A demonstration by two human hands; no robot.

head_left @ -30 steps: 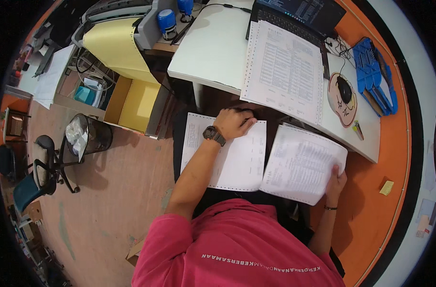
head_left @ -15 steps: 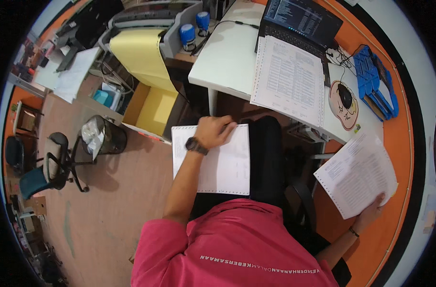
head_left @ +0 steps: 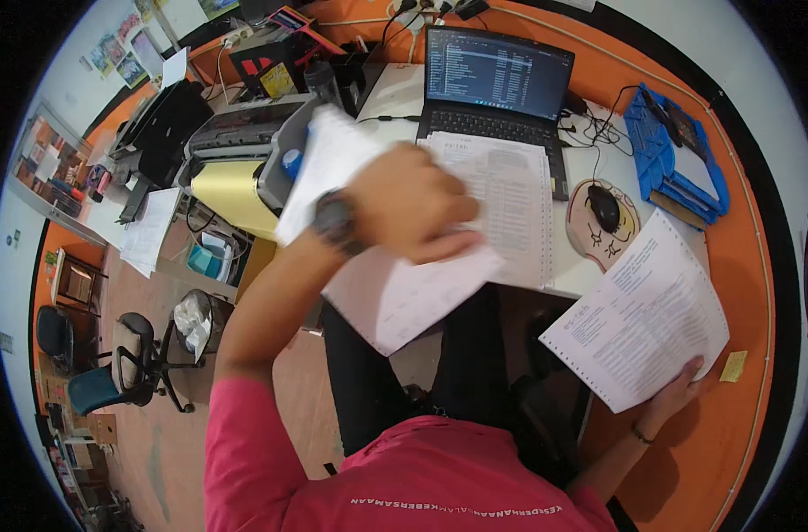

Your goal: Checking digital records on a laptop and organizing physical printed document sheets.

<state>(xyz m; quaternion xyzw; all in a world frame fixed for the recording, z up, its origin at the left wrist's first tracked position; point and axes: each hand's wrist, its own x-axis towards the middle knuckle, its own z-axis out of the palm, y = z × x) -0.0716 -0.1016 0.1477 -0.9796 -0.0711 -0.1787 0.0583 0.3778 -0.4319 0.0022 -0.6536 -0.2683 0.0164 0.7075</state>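
Observation:
My left hand (head_left: 413, 204), blurred by motion and with a dark watch at the wrist, is raised in front of the desk's near edge. It grips white continuous printer paper (head_left: 404, 306), which sticks out bent on both sides of the hand. The fingertips are partly hidden. At the right, my right hand (head_left: 674, 392) pinches the lower edge of a printed sheet (head_left: 643, 319) with punched margins, tilted beside the desk. More printed continuous paper (head_left: 515, 208) lies on the desk, over the front of the laptop (head_left: 497, 80), partly behind my left hand.
A mouse (head_left: 604, 208) rests on a face-shaped pad (head_left: 585, 244), with a blue tray (head_left: 683, 160) beyond. To the left stand a grey printer (head_left: 244, 133) with yellow paper (head_left: 235, 195) and a wire bin (head_left: 210, 324). Office chairs (head_left: 120, 377) stand farther left.
My left hand has lifted the paper off my lap and carried it up toward the desk. My right hand still holds its sheet, slightly shifted. The view has tilted up, showing more of the desk.

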